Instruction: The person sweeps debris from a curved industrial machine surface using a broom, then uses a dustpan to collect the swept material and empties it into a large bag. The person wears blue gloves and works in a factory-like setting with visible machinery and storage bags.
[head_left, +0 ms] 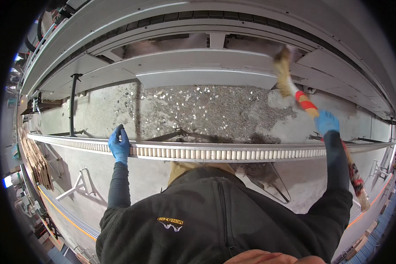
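My right hand (326, 122), in a blue glove with a dark sleeve, grips a broom (304, 102) with a red-wrapped handle. Its pale bristle head, blurred, reaches the lower openings of the large grey machine (207, 61). Behind my arm the handle runs on toward the lower right. My left hand (119, 144), also gloved in blue, is at the narrow roller conveyor (207, 154) in front of my body. Its fingers extend past the far rail, loosely apart, with nothing visible in them. Whether the palm presses on the rail is hidden.
Small white chips and grey debris (198, 108) lie on the floor between conveyor and machine. A black stand (73, 105) rises at the left. Stacked boards (37, 163) stand beyond the conveyor's left end. White metal supports (81, 182) stand behind the conveyor.
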{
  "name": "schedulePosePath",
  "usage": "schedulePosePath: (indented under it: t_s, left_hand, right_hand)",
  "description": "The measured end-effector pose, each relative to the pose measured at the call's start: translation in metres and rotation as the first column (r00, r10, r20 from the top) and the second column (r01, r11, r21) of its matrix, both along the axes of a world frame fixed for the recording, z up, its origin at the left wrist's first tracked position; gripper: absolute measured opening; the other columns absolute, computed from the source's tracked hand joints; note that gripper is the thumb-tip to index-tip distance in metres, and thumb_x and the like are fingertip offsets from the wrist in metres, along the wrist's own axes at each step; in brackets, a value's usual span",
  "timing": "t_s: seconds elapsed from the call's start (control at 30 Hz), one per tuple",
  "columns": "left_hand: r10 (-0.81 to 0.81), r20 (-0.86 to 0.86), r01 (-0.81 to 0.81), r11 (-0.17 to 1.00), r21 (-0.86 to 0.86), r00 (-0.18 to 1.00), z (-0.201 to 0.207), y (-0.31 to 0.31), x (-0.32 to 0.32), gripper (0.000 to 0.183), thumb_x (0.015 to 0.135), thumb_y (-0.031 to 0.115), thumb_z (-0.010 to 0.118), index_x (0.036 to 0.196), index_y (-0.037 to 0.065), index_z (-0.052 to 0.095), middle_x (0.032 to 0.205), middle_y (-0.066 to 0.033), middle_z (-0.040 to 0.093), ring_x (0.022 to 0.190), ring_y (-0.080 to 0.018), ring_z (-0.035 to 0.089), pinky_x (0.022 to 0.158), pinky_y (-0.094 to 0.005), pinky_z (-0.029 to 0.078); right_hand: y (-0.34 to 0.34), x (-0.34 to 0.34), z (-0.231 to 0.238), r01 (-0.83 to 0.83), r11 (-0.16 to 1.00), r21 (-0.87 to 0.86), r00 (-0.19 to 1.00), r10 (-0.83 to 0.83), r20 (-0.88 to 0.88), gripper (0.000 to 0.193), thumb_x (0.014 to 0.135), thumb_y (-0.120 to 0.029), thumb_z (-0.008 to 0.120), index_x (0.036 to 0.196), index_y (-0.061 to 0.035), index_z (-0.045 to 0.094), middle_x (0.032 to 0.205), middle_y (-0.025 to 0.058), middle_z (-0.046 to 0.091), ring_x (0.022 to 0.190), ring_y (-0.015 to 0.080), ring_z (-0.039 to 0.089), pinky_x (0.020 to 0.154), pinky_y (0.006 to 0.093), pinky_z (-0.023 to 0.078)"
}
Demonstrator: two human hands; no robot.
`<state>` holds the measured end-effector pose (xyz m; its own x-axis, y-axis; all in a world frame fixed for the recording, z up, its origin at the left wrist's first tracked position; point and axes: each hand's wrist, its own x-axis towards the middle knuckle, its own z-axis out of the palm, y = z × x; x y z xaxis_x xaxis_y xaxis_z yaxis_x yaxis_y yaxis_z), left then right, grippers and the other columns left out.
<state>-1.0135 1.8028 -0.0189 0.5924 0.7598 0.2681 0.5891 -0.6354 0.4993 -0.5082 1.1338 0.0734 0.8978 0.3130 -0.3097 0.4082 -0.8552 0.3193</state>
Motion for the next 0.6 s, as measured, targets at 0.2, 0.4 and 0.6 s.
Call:
schedulePosePath:
  t_s: [0.2, 0.4, 0.6]
  left_hand:
    - [-0.012, -0.050, 0.014, 0.999, 0.049, 0.999, 0.003, -0.001, 0.001, 0.023, 0.099, 0.014, 0.066, 0.115, 0.003, 0.078, 0.110, -0.0144, 0.079, 0.096, -0.0264, 0.077, 0.090, -0.0365, 0.058]
    - [0.020, -0.052, -0.020, 1.000, 0.009, 0.998, 0.002, -0.001, 0.001, 0.023, 0.098, 0.014, 0.067, 0.115, 0.003, 0.078, 0.109, -0.0132, 0.080, 0.097, -0.0244, 0.077, 0.090, -0.0351, 0.058]
    - [0.010, -0.037, -0.012, 0.998, -0.054, 0.999, -0.006, 0.004, -0.003, 0.023, 0.100, 0.013, 0.067, 0.117, 0.002, 0.077, 0.110, -0.0129, 0.079, 0.098, -0.0242, 0.076, 0.090, -0.0351, 0.058]
  right_hand:
    - [0.053, -0.058, -0.019, -0.045, 0.992, 0.115, 0.988, 0.061, -0.140, 0.048, 0.096, -0.033, 0.063, 0.138, -0.0114, 0.059, 0.104, 0.0175, 0.076, 0.094, 0.0366, 0.074, 0.084, 0.0545, 0.055]
    - [0.091, -0.053, -0.040, -0.229, 0.973, 0.042, 0.970, 0.232, -0.076, 0.047, 0.098, -0.032, 0.059, 0.141, -0.0133, 0.057, 0.095, 0.0167, 0.074, 0.083, 0.0350, 0.074, 0.075, 0.0534, 0.055]
    - [0.063, -0.039, 0.011, -0.362, 0.932, 0.013, 0.928, 0.361, -0.096, 0.044, 0.099, -0.029, 0.060, 0.141, -0.0162, 0.058, 0.094, 0.0123, 0.075, 0.079, 0.0300, 0.074, 0.067, 0.0514, 0.054]
